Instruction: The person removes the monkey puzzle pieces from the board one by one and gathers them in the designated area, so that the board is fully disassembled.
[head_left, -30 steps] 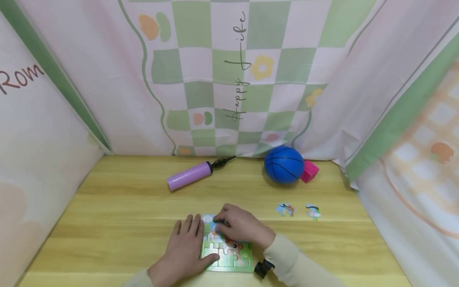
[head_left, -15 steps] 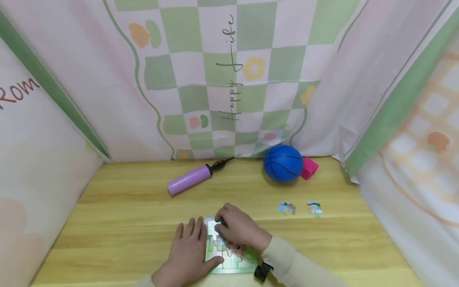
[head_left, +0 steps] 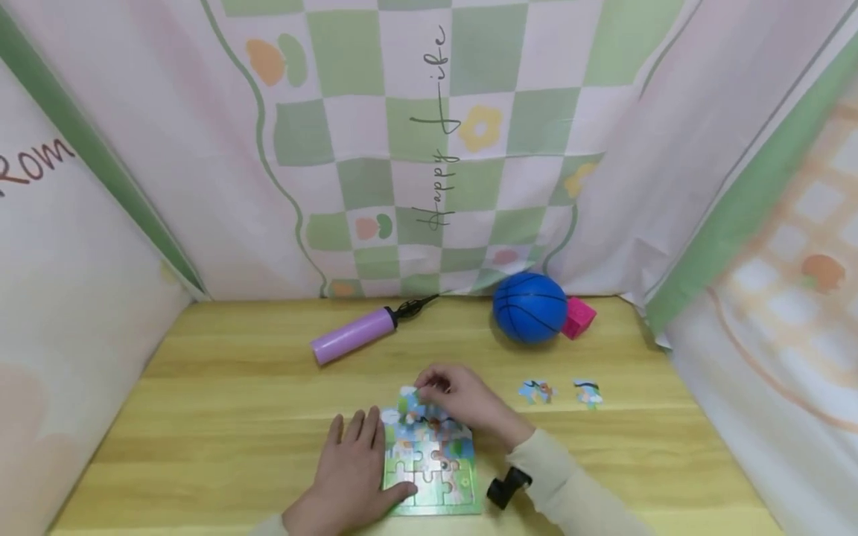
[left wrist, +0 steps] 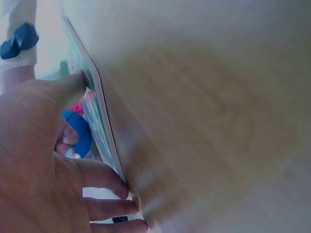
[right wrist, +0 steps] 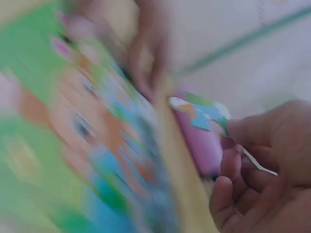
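Observation:
The jigsaw puzzle board [head_left: 436,511] lies on the table with a colourful animal picture. My left hand [head_left: 348,470] rests along its left side, fingers straight and thumb over the lower left corner. In the left wrist view, the thumb [left wrist: 73,88] touches the board's edge [left wrist: 103,97]. My right hand [head_left: 462,396] pinches a jigsaw piece [head_left: 410,402] over the board's top edge. This piece [right wrist: 197,110] has blue, green, white and orange parts in the right wrist view, partly covered by the fingertips. Two loose pieces lie to the right, one nearer [head_left: 536,391], one farther [head_left: 588,393].
A purple hand pump [head_left: 355,335] with a black nozzle lies behind the board. At the back right sit a blue ball [head_left: 529,307] and a pink block [head_left: 579,318]. Patterned curtains [head_left: 415,171] close off the back and sides of the wooden table [head_left: 234,387].
My right hand has moved up and away from the board's surface, bringing the pinched piece to its top edge. My left hand stays in place on the board.

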### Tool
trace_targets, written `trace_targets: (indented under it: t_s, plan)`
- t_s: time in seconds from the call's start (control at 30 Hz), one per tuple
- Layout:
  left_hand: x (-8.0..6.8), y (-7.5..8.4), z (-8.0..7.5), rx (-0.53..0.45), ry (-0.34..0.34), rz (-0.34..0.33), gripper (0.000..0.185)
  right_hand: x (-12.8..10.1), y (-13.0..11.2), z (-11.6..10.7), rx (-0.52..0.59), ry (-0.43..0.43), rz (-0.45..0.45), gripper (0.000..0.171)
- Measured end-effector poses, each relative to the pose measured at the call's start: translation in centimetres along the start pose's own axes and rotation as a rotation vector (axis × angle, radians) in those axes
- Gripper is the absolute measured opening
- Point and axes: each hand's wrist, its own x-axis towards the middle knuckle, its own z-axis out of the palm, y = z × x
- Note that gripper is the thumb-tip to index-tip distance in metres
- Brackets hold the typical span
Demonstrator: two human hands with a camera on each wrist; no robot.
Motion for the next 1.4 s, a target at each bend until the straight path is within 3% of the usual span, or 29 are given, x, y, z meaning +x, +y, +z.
trace_targets:
  t_s: [0.23, 0.4, 0.8, 0.97, 1.07, 1.23, 1.4]
  plan:
    - [0.1, 0.0, -0.2, 0.004, -0.008, 0.007, 0.113, -0.4, 3.4, -7.6, -0.109, -0.005, 0.068, 0.009]
    - [0.1, 0.0, -0.2, -0.001, -0.004, 0.014, 0.113, -1.4, 5.3, -9.5, -0.171, -0.035, 0.111, 0.008]
    - [0.2, -0.2, -0.2, 0.016, -0.006, 0.023, 0.113, -1.6, 6.6, -9.1, -0.281, -0.001, 0.104, 0.005]
    - [0.1, 0.0, -0.3, 0.012, -0.015, 0.013, 0.113, -2.3, 5.7, -8.3, -0.286, 0.022, 0.068, 0.008]
    - [0.0, 0.1, -0.5, 0.009, -0.023, 0.002, 0.113, -3.0, 4.3, -7.1, -0.292, -0.025, 0.008, 0.011]
    - [0.0, 0.3, -0.7, 0.016, -0.009, -0.006, 0.112, -4.9, 2.4, -4.7, -0.35, -0.181, -0.088, 0.016]
    - [0.1, 0.9, -0.8, 0.012, 0.044, 0.069, 0.095, -5.8, 1.5, -3.1, -0.404, -0.234, -0.122, 0.02]
